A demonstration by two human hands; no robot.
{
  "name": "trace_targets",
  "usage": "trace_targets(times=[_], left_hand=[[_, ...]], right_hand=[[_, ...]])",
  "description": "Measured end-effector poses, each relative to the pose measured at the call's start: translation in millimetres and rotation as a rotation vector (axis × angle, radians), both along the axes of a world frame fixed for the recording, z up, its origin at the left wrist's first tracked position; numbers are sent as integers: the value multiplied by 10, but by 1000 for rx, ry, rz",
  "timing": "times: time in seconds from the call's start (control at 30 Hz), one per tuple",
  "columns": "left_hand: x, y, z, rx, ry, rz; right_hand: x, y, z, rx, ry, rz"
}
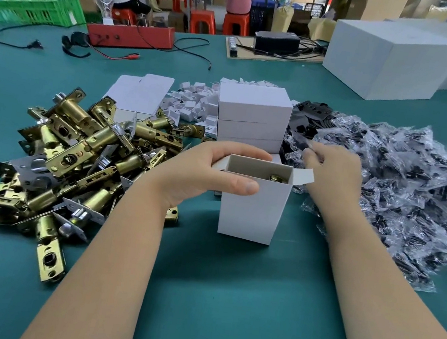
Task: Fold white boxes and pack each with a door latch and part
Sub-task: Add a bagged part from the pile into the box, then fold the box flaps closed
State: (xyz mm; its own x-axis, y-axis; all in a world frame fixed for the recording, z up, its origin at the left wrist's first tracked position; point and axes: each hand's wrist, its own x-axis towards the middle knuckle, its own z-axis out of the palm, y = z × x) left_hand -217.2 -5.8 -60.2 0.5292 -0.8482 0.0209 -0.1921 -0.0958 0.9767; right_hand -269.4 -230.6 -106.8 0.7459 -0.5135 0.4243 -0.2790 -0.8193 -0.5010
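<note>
Teal workbench mat (215, 285) in a packing workshop is carrying the stock. Left hand (201, 174) is gripping an upright white box (252, 212), thumb across its front, fingers behind its open top; a brass door latch (277, 178) is showing inside. Right hand (333, 169) is pinching a bagged part (300, 140) beside the bag heap (417, 194). Loose brass latches (78, 152) are lying left; closed white boxes (252, 115) are stacked behind. No legible writing.

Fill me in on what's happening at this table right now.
A person is packing door hardware. The left hand holds an open white box upright on the green table, with a brass latch already inside. The right hand reaches into the pile of bagged parts beside it. The box flaps are not yet closed.
</note>
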Motion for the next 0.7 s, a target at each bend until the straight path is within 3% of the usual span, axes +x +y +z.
trace_targets(times=[0.17,0.37,0.5,0.7], left_hand=[[3,42,31,16,36,-78],[28,95,37,7,184,-145],[47,96,17,32,136,-114],[59,78,-4,59,98,-85]], right_hand=[[-102,137,139,409,-423,109],[-242,406,456,787,-582,358],[-294,568,529,784,-514,584],[-434,548,640,566,-466,677]])
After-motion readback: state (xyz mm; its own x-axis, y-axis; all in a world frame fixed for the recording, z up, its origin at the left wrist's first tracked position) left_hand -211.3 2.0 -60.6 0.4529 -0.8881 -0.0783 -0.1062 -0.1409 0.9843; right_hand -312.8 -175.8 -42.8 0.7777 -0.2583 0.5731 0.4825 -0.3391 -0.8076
